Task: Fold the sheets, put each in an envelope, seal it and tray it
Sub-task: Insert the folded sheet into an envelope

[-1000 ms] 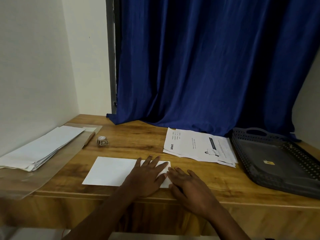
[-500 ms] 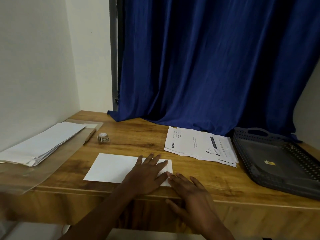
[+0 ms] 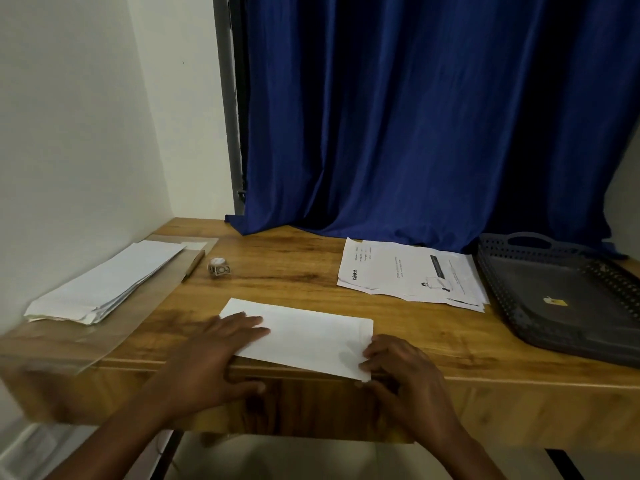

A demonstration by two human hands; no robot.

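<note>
Wooden surface [image 3: 311,265] before a blue curtain [image 3: 415,116]: left hand [image 3: 221,344] has slid leftward, flat on the folded sheet [image 3: 304,336]; right hand [image 3: 398,365] pinches its corner, crease nearly finished.

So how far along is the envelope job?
Early. Done: nothing; the tray holds no envelopes. In hand: left hand and right hand work one folded sheet at the table edge. Left: printed sheets unfolded, envelope stack untouched.

Before you on the wooden desk [image 3: 284,271] lies the folded white sheet [image 3: 304,337]; white envelope stack [image 3: 104,285] left, printed paper sheets [image 3: 408,271] behind, dark perforated plastic tray [image 3: 519,299] right
</note>
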